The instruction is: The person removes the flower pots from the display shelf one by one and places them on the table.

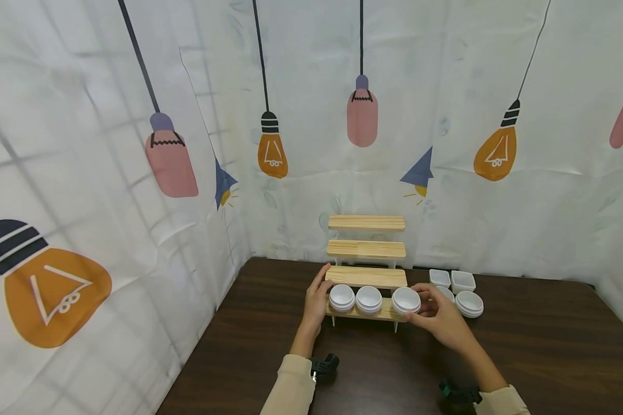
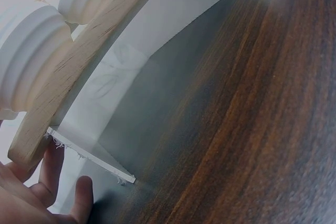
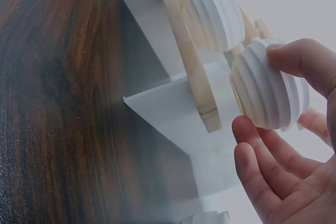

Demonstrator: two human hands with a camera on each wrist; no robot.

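A tiered stand (image 1: pixel 366 278) with pale wooden shelves and white supports stands on the table. Two white ribbed round bowls (image 1: pixel 341 298) (image 1: pixel 368 300) sit side by side on its lowest shelf, left and middle. My right hand (image 1: pixel 441 317) pinches a third white ribbed bowl (image 3: pixel 270 85) between thumb and fingers at that shelf's right end. In the right wrist view a gap shows between this bowl and the front plank. At the stand's left end, my left hand (image 1: pixel 316 300) grips the shelf edge; the left wrist view shows its fingers (image 2: pixel 51 169) against the plank's end.
Right of the stand are two white square dishes (image 1: pixel 439 278) (image 1: pixel 463 282) and more white round bowls (image 1: pixel 469 304), one partly behind my right hand. A patterned white curtain (image 1: pixel 311 190) hangs behind the dark wooden table (image 1: pixel 249 346).
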